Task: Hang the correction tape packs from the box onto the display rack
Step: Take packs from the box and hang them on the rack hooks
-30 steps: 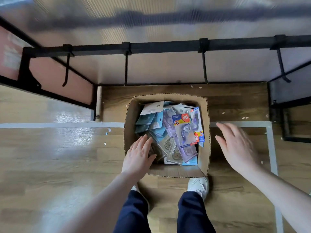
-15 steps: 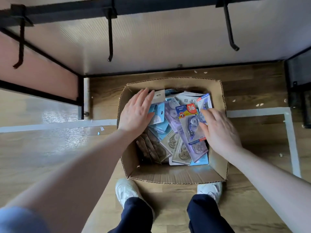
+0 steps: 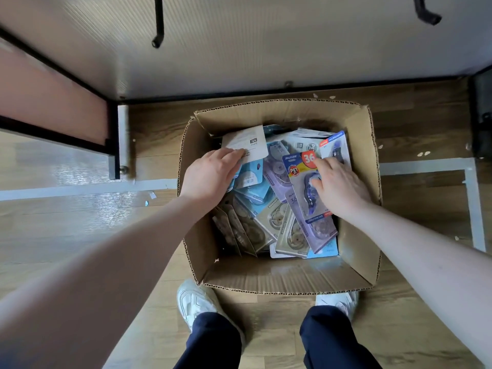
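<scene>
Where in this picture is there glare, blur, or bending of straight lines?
Head view: glare lies on the floor left of the box; the near left forearm looks soft; the white tape line and rack frame slant or bend from the wide lens; the packs are fairly sharp.

both hands have reached down into the box (image 3: 279,278): left hand (image 3: 210,174) now on a white-backed pack (image 3: 246,142), right hand (image 3: 338,185) pressing the blue pack (image 3: 300,169).
</scene>
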{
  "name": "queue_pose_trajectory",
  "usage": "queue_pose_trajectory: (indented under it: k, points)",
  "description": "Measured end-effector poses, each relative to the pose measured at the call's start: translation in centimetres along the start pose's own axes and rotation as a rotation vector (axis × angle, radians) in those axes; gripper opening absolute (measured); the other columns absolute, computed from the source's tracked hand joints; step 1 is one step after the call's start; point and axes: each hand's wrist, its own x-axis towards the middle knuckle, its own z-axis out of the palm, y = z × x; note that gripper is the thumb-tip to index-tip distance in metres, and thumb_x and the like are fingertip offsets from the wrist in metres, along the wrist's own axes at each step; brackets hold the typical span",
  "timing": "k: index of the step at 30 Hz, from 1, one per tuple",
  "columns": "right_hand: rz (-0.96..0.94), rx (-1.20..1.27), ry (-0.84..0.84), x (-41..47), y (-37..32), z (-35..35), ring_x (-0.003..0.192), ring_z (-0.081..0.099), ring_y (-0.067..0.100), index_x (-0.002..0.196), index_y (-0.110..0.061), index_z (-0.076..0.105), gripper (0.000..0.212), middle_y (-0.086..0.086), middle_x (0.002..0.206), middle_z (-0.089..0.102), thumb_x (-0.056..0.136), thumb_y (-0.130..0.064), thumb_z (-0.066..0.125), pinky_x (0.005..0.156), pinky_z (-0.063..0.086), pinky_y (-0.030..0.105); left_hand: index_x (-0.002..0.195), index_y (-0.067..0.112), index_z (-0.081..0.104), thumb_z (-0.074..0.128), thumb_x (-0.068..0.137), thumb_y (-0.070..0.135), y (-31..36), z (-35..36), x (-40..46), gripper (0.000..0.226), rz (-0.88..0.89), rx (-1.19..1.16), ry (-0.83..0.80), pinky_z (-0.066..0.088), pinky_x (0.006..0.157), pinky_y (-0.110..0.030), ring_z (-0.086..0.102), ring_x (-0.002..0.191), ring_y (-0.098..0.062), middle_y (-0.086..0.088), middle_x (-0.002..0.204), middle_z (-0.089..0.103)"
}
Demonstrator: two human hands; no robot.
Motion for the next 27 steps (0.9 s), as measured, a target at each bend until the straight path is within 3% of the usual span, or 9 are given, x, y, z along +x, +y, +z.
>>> queue_pose_trajectory:
  k: [3, 7, 12, 17, 20, 24, 27]
  points:
    - [-0.018, -0.012, -0.027, 2.0, -0.2, 0.8, 0.123, 0.045, 0.032, 0.143, -0.014, 0.029, 0.048, 0.009, 0.143, 0.037, 0.096, -0.01, 0.04, 0.093, 0.039, 0.041, 0.116, 0.011, 0.065, 0.045, 0.095, 0.027, -0.3, 1.1, -0.2, 0.033, 0.08, -0.021, 0.056, 0.056, 0.068, -0.037, 0.064, 0.094, -0.029, -0.006, 0.11, 0.067]
    - [-0.082, -0.064, -0.116, 5.1, -0.8, 1.4, 0.127, 0.039, 0.033, 0.144, -0.012, 0.027, 0.059, 0.012, 0.144, 0.034, 0.088, 0.002, 0.042, 0.098, 0.038, 0.043, 0.111, 0.012, 0.068, 0.044, 0.094, 0.03, -0.8, 2.2, -1.3, 0.035, 0.11, -0.046, 0.062, 0.057, 0.07, -0.033, 0.065, 0.092, -0.024, -0.003, 0.106, 0.068]
    - [-0.123, -0.197, -0.251, 8.1, -0.7, 2.1, 0.119, 0.046, 0.036, 0.138, -0.013, 0.035, 0.052, 0.018, 0.13, 0.045, 0.088, -0.005, 0.048, 0.09, 0.041, 0.044, 0.11, 0.013, 0.068, 0.044, 0.095, 0.031, -1.3, 2.3, -2.5, 0.034, 0.106, -0.103, 0.082, 0.057, 0.071, -0.035, 0.066, 0.091, -0.023, -0.003, 0.105, 0.069]
    - [-0.172, -0.255, -0.189, 8.2, 0.0, 0.6, 0.11, 0.05, 0.035, 0.114, -0.013, 0.057, 0.032, 0.015, 0.112, 0.056, 0.085, -0.021, 0.064, 0.084, 0.043, 0.039, 0.112, 0.013, 0.065, 0.036, 0.096, 0.036, -1.5, 0.4, -2.0, 0.041, 0.043, -0.171, 0.138, 0.055, 0.063, -0.04, 0.066, 0.084, -0.027, -0.006, 0.101, 0.069]
    - [-0.168, -0.193, -0.201, 7.0, 0.3, -1.2, 0.105, 0.052, 0.033, 0.107, -0.014, 0.065, 0.033, 0.013, 0.107, 0.061, 0.08, -0.031, 0.071, 0.082, 0.046, 0.038, 0.115, 0.016, 0.059, 0.029, 0.095, 0.037, -1.1, -1.3, -1.8, 0.042, -0.064, -0.177, 0.165, 0.051, 0.061, -0.038, 0.064, 0.082, -0.031, -0.006, 0.099, 0.069]
    - [-0.132, -0.083, -0.224, 4.6, 0.1, -4.4, 0.082, 0.048, 0.022, 0.088, -0.023, 0.066, 0.011, 0.0, 0.083, 0.056, 0.081, -0.032, 0.069, 0.068, 0.042, 0.032, 0.101, 0.016, 0.059, 0.034, 0.094, 0.037, -0.3, -3.7, -2.0, 0.034, -0.174, -0.203, 0.139, 0.04, 0.06, -0.032, 0.059, 0.079, -0.032, 0.0, 0.087, 0.065]
    - [-0.153, -0.026, -0.218, 3.0, -0.5, -6.7, 0.075, 0.046, 0.019, 0.079, -0.016, 0.066, 0.01, -0.001, 0.072, 0.055, 0.083, -0.025, 0.068, 0.06, 0.035, 0.03, 0.094, 0.014, 0.059, 0.038, 0.094, 0.034, 0.5, -5.9, -2.2, 0.028, -0.228, -0.237, 0.114, 0.037, 0.059, -0.034, 0.055, 0.076, -0.034, 0.0, 0.077, 0.058]
